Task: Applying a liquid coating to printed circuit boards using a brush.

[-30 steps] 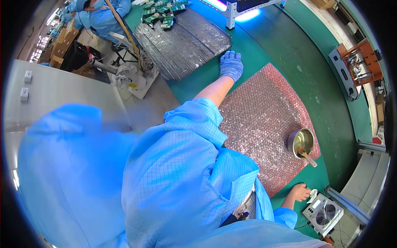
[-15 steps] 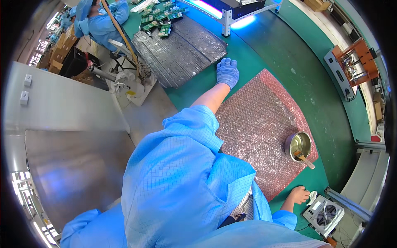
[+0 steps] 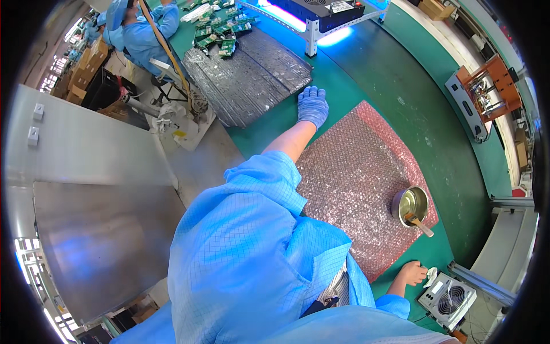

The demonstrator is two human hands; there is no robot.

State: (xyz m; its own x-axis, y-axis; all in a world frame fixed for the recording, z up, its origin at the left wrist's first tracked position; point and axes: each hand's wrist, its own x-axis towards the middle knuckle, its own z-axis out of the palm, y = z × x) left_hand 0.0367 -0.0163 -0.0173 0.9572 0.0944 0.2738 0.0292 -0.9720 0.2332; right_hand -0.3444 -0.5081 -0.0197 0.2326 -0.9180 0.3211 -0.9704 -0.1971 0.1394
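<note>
My left hand (image 3: pixel 313 106), in a blue glove, rests on the green tabletop with its fingers laid out and nothing visible in them. It lies between a dark silvery sheet (image 3: pixel 249 71) and the far corner of a pink bubble-wrap sheet (image 3: pixel 361 189). My bare right hand (image 3: pixel 412 273) is on the table by the near edge of the wrap, fingers curled in. Just beyond its fingertips sits a crumpled white scrap (image 3: pixel 431 276). A metal bowl (image 3: pixel 395 206) of clear yellowish liquid stands on the wrap, with a wooden-handled brush (image 3: pixel 423 224) leaning over its rim.
Green circuit boards (image 3: pixel 227 47) are heaped on the dark sheet's far end. A metal frame (image 3: pixel 311 37) with blue-violet light stands beyond. A small fan unit (image 3: pixel 450 299) sits at lower right. At far left, another person (image 3: pixel 143 28) in blue is seated; a grey panel (image 3: pixel 103 235) stands nearer.
The view has shifted slightly, and the boxes at lower left show more. Both hands stay in about the same places on the table.
</note>
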